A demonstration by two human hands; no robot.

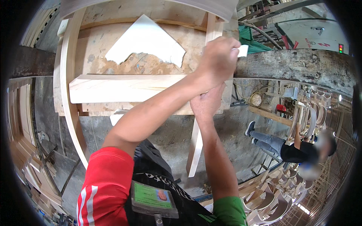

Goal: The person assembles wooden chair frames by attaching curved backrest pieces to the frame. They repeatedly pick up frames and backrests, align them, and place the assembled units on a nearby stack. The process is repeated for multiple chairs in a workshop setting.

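A pale wooden chair frame [120,89] lies on the workbench, its side pieces running toward me and a flat rail joining them. My left hand [221,56] crosses over to the right side of the frame, fingers curled on a small white paper-like piece [243,51] that sticks out past them. Just below, my right hand [207,101] wraps the right leg [194,150] near the rail's end; its fingertips are partly hidden behind my left wrist. A white sheet with a ragged torn edge [147,41] rests on the bench inside the frame.
The worn workbench [96,49] has a thick dark beam [294,67] extending right. Green cloth [250,39] and a pale cabinet [313,34] are beyond it. At right a person [298,150] works among several curved wooden chair parts [271,199]. Stacked wood [26,113] stands left.
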